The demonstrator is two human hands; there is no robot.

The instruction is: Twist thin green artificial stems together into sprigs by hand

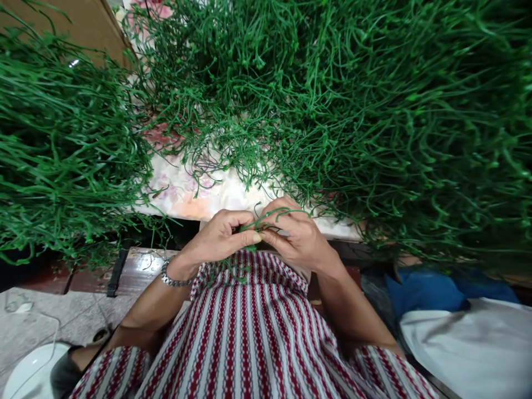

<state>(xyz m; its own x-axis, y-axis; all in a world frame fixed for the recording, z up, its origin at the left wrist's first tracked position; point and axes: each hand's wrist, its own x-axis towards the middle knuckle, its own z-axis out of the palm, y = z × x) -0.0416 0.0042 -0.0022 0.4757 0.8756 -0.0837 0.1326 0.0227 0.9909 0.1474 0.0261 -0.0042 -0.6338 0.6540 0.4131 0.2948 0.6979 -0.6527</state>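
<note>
My left hand (222,235) and my right hand (297,233) meet in front of my body, just off the near edge of the table. Between them is a thin green plastic-looking stem (274,215) with forked, curled tips. Thumb and fingers of the left hand pinch it from one side, and the right hand's fingertips close on it from the other. Where exactly the fingertips join on the stem is partly hidden. Some loose green stems (239,274) hang below the hands over my striped clothing.
A large heap of green stems (415,122) covers the back and right, with another heap (62,149) on the left. Beneath lies a flowered cloth (191,194). A cardboard box (91,27) stands at back left. White and blue fabric (469,338) is at lower right.
</note>
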